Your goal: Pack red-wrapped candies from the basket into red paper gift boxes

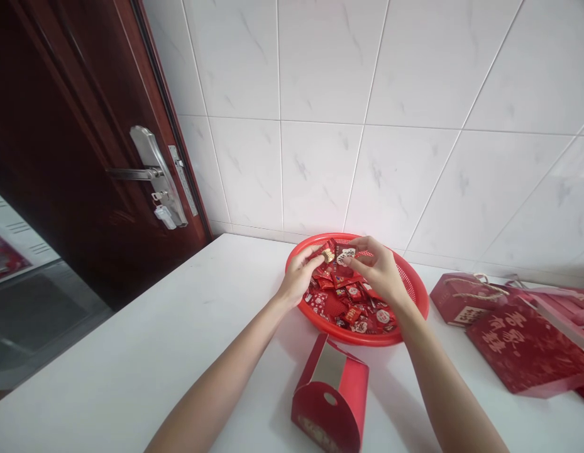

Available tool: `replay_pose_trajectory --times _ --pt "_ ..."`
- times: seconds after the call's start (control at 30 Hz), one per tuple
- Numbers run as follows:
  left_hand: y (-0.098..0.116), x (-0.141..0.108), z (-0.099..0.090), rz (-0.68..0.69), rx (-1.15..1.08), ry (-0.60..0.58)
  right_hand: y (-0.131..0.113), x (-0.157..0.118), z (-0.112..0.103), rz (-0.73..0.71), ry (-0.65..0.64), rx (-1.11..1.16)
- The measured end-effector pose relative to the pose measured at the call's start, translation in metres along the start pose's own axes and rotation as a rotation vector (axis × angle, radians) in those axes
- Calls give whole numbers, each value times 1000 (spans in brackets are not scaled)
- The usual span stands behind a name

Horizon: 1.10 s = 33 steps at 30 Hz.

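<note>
Both hands are over a round red plastic basket (417, 296) that holds many red-wrapped sweets (352, 313). Between the thumb and fingers of my left hand (298, 272) is a small red and gold wrapped sweet (328, 253), above the basket's left side. My right hand (379, 270) pinches a dark red packet (346, 255) with a white label and dark characters. The two held pieces are close together near the far rim. In front of the basket stands a red cardboard box (327, 402) with a rounded end panel and an open top.
Right of the basket, a small red gift box (468, 299) with a rope handle sits by the wall. Nearer lies a larger red bag (522, 343) with gold characters. A white tabletop (188, 340) meets the tiled wall (320, 170). A dark wooden door (84, 126) stands at left.
</note>
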<state>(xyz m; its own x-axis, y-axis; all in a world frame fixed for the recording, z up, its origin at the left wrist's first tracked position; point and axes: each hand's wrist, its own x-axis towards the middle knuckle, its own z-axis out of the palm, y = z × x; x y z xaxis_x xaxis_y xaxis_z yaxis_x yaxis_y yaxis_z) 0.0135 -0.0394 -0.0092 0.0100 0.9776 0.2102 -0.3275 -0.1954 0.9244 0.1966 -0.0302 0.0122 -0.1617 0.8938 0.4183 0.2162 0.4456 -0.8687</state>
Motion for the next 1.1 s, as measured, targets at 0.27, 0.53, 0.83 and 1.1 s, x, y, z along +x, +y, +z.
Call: replay_pose_trajectory --times 0.27,0.53,0.83,1.1 --pt "0 0 -1 1 16 -42 -6 -1 -1 119 -21 92" --pt "-2 -2 -6 17 133 -151 -5 -1 0 245 -156 202" --pt "-3 -1 -7 -7 161 -119 -3 0 -2 149 -135 109" --pt "3 -2 -2 16 110 -140 -6 0 -1 93 -77 180"
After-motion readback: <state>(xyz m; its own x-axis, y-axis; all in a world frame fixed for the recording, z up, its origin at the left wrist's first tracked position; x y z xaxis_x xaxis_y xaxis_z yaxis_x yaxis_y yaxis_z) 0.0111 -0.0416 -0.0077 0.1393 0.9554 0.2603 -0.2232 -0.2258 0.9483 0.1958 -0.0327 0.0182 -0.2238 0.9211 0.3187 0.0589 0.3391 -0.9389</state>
